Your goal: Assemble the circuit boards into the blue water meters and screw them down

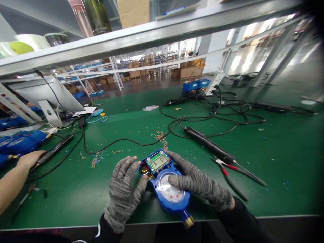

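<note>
Left hand (125, 189), gloved, lies open with its thumb pressed against the blue meter (172, 197) at the near edge of the green bench (278, 162). The right hand (199, 184) grips the opposite side. A steady hold seems best with fingers off the display (159, 161) and the exposed wiring (144, 170).

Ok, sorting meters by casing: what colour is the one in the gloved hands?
The meter is blue, seen best in the head view.

One readout to call — the green display (159, 161) on the blue meter (169, 189) shows what looks like "A- 04" (last characters fuzzy). Nothing else is legible.
</note>
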The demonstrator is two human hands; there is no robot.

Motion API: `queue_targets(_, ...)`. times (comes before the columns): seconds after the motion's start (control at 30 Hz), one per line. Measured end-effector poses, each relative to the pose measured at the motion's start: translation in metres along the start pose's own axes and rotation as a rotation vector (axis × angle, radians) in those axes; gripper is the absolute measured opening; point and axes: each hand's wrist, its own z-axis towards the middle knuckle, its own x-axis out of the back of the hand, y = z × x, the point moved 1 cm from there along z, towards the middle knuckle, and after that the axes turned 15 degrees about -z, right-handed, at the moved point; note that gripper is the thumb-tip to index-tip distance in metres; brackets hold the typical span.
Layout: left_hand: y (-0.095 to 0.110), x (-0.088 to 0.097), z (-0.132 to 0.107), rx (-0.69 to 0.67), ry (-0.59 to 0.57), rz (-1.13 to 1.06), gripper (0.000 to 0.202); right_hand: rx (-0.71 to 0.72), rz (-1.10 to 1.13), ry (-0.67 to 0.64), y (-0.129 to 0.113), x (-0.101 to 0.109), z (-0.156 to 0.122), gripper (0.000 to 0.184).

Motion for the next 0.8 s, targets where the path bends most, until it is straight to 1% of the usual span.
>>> queue_targets(0.07,0.000,-0.001,-0.004,0.028,-0.017,0.009,0.041,-0.007,0.012,0.008,0.000,0.000,0.000,0.083)
queue_targets(0.13,0.000,-0.002,-0.005,0.024,-0.047,0.020,0.040,-0.017,0.012,0.012,0.001,0.001,0.000,0.084)
queue_targets(0.27,0.002,0.000,0.001,-0.058,-0.113,0.122,0.043,0.001,0.003,-0.006,0.004,0.002,0.001,0.085)
queue_targets(0.4,0.013,0.001,0.010,-0.105,-0.165,0.202,0.035,0.008,-0.002,-0.004,0.004,0.002,0.001,0.084)
queue_targets(0.53,0.023,0.000,0.016,-0.091,-0.158,0.233,0.030,0.003,0.021,0.007,0.001,0.001,-0.001,0.081)
queue_targets(0.67,0.023,-0.001,0.015,-0.109,-0.125,0.287,0.036,0.005,0.052,-0.007,0.000,0.000,-0.002,0.080)
queue_targets(0.8,0.025,-0.001,0.013,-0.106,-0.136,0.323,0.035,0.009,0.054,-0.014,0.001,0.001,-0.001,0.081)
